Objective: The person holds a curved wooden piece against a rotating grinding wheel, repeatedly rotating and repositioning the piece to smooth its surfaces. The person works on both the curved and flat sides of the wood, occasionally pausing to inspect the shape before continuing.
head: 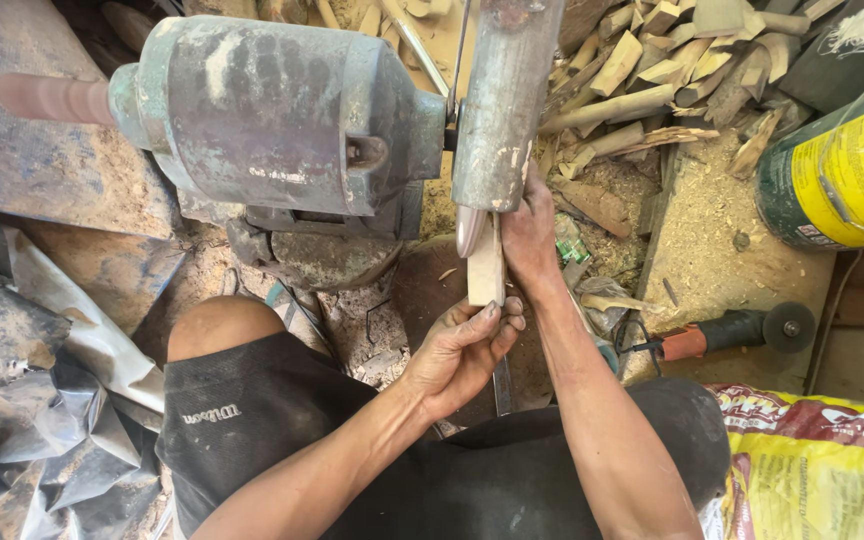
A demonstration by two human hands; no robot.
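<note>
I see both hands pinching the wood piece (485,265): left hand (462,345) at its 6 o'clock end, right hand (529,235) at 3 o'clock, against the grinder wheel (472,228).

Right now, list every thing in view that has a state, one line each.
wooden piece: upright, top end pressed against the grinder wheel, held by both hands
left hand: grip closed on the piece's lower end
right hand: pressing the piece's upper part
bench grinder: spinning cannot be told
angle grinder: lying unused on the floor
</note>
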